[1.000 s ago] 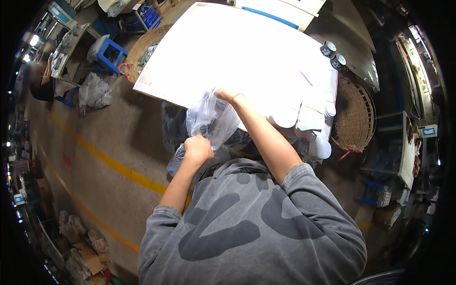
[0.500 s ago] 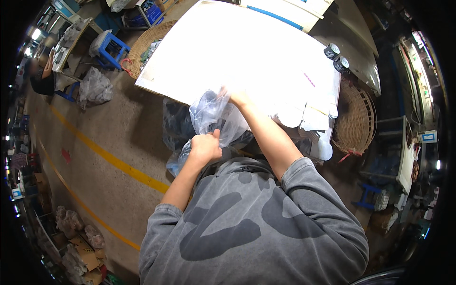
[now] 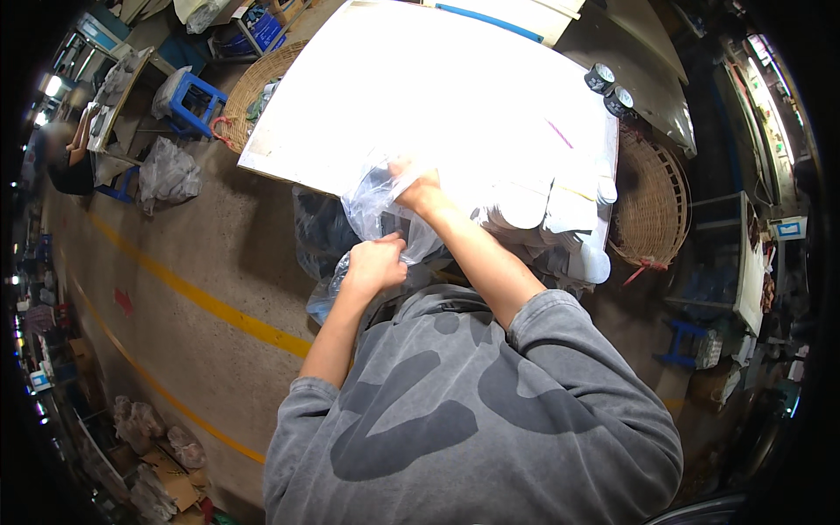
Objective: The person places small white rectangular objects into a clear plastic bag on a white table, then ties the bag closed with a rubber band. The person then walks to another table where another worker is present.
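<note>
A clear plastic bag (image 3: 374, 203) hangs at the near edge of the white table (image 3: 350, 87), with something dark showing faintly through it. My left hand (image 3: 376, 262) is closed on the lower part of the bag, thumb on top. My right hand (image 3: 420, 190) is closed on the bag's upper part, just over the table edge; glare washes out its fingertips. Below the table edge, behind my left hand, sits another clear bag (image 3: 317, 229) with dark contents. Stacks of pale rounded flat pieces (image 3: 521, 203) lie on the table to the right of my right forearm.
Two dark tape rolls (image 3: 599, 79) stand at the table's right edge. Wicker baskets flank the table, one at the right (image 3: 652, 206) and one at the far left (image 3: 249, 92). A blue stool (image 3: 194, 103) and a person (image 3: 72, 162) are farther left.
My right hand has drawn slightly down and left, and its fingers look more curled on the bag. My left hand keeps its grip. The whole view has shifted a little.
</note>
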Tool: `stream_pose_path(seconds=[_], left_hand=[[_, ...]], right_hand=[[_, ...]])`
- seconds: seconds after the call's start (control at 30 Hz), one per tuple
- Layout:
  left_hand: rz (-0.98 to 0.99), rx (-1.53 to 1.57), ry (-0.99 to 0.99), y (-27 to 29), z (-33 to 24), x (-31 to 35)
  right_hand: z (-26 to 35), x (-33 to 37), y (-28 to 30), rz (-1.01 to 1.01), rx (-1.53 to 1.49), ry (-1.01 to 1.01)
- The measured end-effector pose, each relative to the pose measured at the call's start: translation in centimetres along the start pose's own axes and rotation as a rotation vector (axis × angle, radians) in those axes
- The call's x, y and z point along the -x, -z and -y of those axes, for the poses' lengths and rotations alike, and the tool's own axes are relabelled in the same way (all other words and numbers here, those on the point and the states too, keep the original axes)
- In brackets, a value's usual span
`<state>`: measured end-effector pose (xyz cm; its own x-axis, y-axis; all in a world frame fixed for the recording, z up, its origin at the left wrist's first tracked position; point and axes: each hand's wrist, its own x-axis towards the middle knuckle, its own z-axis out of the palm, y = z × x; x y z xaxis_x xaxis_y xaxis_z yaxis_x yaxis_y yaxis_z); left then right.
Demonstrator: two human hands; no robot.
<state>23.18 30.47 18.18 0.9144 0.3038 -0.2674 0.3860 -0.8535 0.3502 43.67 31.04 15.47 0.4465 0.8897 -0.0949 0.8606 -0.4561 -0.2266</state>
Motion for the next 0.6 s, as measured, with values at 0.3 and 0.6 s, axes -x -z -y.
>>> stream_pose_path(seconds=[0.3,0.6], left_hand=[[0.174,-0.022,0.218,0.9,0.3,0.1],[-0.134,0.075,0.134,0.1,-0.1,-2.4]], right_hand=[[0.0,3.4,-3.1,0.187,0.086,-0.009],[-0.7,0.7,-1.5,-0.11,-0.35,-0.029]])
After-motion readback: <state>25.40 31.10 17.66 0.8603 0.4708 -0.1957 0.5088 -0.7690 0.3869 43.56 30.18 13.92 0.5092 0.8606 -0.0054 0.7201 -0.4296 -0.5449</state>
